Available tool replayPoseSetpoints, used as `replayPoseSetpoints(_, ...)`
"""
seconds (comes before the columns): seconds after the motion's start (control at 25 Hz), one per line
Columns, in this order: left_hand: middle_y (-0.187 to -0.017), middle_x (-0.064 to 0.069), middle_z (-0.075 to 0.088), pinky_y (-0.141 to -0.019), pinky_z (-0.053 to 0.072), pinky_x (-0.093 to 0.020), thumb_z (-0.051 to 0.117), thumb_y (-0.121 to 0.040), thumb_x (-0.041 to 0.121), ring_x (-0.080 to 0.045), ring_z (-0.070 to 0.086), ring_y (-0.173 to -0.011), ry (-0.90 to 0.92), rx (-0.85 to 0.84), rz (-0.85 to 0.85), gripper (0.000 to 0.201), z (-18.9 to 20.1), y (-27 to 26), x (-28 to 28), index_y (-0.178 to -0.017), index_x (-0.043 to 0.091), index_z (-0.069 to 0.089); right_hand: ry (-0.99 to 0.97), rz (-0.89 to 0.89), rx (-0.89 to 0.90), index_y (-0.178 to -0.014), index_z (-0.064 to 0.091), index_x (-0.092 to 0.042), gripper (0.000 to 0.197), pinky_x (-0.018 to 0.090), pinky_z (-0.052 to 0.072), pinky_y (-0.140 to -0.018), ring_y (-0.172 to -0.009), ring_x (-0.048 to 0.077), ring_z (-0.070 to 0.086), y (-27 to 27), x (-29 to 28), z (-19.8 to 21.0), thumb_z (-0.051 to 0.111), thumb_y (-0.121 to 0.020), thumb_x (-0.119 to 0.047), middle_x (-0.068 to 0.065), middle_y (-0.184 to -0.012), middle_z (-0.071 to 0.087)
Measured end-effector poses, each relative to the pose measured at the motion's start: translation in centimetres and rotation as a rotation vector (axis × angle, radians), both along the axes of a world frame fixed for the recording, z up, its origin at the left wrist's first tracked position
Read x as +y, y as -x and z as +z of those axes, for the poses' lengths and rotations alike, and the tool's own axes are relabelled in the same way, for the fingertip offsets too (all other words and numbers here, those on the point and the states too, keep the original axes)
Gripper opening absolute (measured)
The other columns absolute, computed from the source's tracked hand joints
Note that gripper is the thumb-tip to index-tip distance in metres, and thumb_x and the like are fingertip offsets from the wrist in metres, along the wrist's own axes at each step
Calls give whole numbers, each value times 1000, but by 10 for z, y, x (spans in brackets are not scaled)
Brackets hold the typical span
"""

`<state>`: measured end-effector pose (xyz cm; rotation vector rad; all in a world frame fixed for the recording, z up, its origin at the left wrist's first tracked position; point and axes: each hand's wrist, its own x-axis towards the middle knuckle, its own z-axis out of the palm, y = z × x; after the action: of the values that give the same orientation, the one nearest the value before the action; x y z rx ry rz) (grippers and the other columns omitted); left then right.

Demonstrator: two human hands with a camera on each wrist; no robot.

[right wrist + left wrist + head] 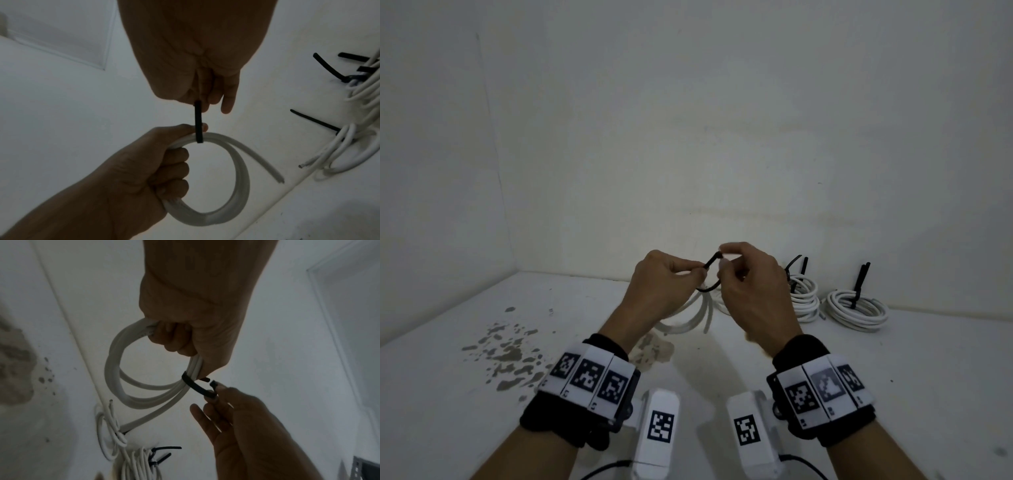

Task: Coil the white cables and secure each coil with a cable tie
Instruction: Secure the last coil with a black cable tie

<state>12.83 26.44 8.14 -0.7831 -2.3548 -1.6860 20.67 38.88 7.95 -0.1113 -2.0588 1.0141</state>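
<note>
Gripping white cable coil [236, 178]: left hand [661, 284] | right hand [753, 291] pinched black cable tie [197, 386] looped round it | two tied coils [859, 308] lay at 2 o'clock on table [928, 377]

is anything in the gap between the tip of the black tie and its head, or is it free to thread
Nothing visible blocks it. The cable tie loops around the coil held by the left hand; the right hand pinches the head end, with open space between.

Dim white walls [688, 120] meet stained white floor [448, 394].
</note>
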Motion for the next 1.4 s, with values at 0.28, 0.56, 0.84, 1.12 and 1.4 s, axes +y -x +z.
replayPoseSetpoints(0.28, -79, 12, 75, -50, 41, -17, 69, -84, 25, -3, 49, -48, 10, -75, -1, 13, -1, 0, 0, -90, 28, 81, 81, -21, 39, -111, 70, -14, 20, 11, 40, -53, -52, 1, 51, 3, -3, -1, 54, -99, -12, -5, -60, 59)
replayPoseSetpoints(0.56, -47, 15, 61, -41, 31, -16, 69, -84, 23, -5, 30, -33, 65, -31, 2, 15, 2, -2, -1, -92, 29, 80, 69, 0, -19, -112, 70, -13, 22, 11, 38, -50, -46, 2, 48, 3, 2, -2, 52, -99, -11, -7, -55, 54)
replayPoseSetpoints(0.84, -64, 10, 73, -48, 37, -19, 69, -83, 25, -7, 38, -40, 87, -10, 19, 14, 1, -4, 1, -86, 33, 79, 105, -2, -22, -112, 68, -14, 22, 13, 37, -49, -47, 1, 48, 7, 3, -5, 50, -100, -13, -8, -58, 54)
replayPoseSetpoints(1.12, -67, 11, 74, -51, 40, -20, 69, -82, 25, -8, 43, -46, 74, -23, 40, 13, 1, -3, 1, -84, 33, 79, 99, -13, -20, -111, 68, -15, 21, 13, 37, -49, -47, 1, 48, 7, 2, -5, 49, -100, -12, -8, -58, 54)
replayPoseSetpoints(1.4, -61, 13, 71, -43, 35, -14, 69, -83, 26, -4, 38, -36, 108, 0, 54, 12, 1, -2, -1, -85, 33, 79, 79, -10, -41, -111, 68, -14, 23, 12, 36, -47, -45, 1, 48, 8, 2, -7, 48, -100, -11, -7, -57, 54)
